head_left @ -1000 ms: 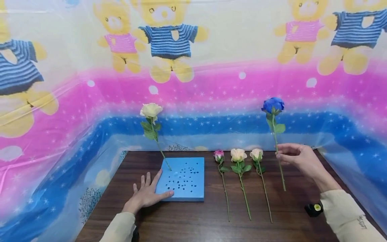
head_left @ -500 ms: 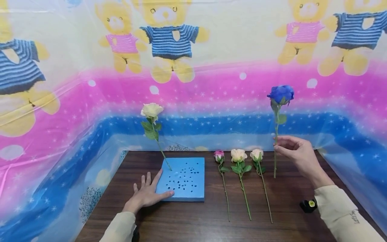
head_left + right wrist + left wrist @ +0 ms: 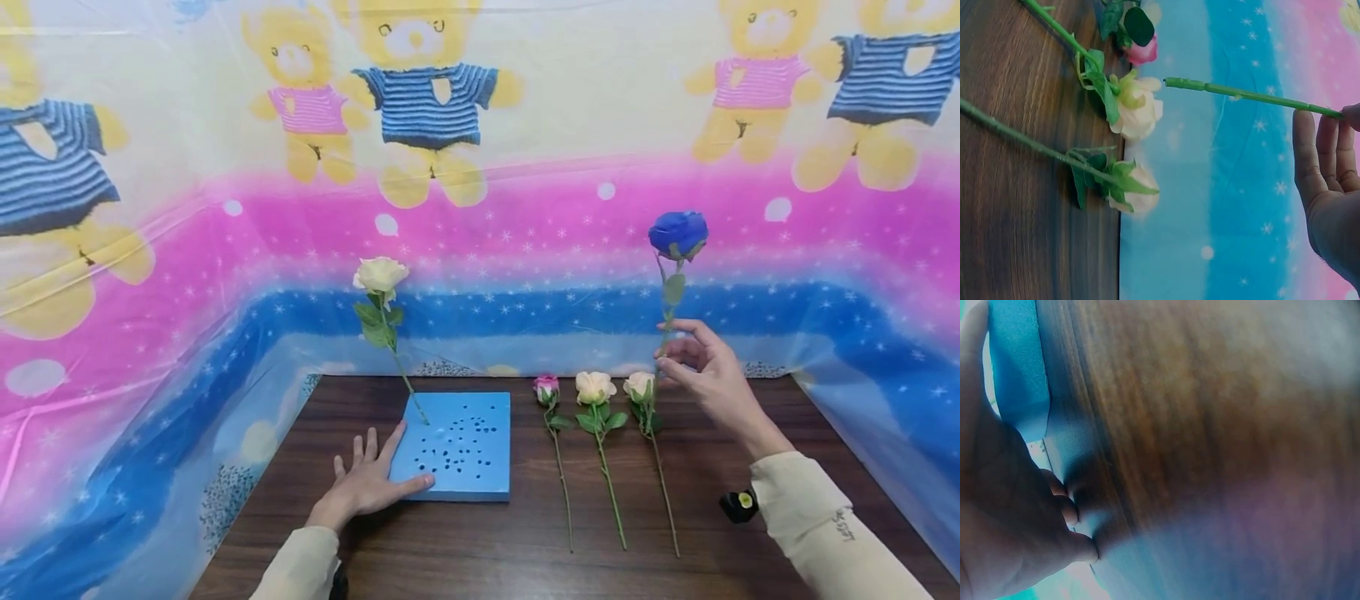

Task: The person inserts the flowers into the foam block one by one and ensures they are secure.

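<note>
My right hand [image 3: 708,371] pinches the green stem of a blue rose [image 3: 678,235] and holds it upright in the air. In the right wrist view the bare lower stem [image 3: 1247,95] sticks out past the fingers, its cut end free. My left hand [image 3: 367,479] lies spread at the left edge of a blue foam block [image 3: 491,483] dotted with small holes, thumb on its top. One white rose [image 3: 381,275] stands in the block near its back left corner, leaning a little left. In the left wrist view the hand [image 3: 1016,512] is beside the block's side [image 3: 1019,369].
Three roses lie in a row right of the block: a small pink one [image 3: 547,385], a cream one [image 3: 596,388] and another cream one [image 3: 640,387]. All rest on the dark wooden table [image 3: 517,567]. A bear-print cloth [image 3: 562,242] hangs behind and at both sides.
My right hand has lifted the blue rose and moved left and slightly away, now behind the rightmost cream rose. The left hand and the foam block have stayed in place.
</note>
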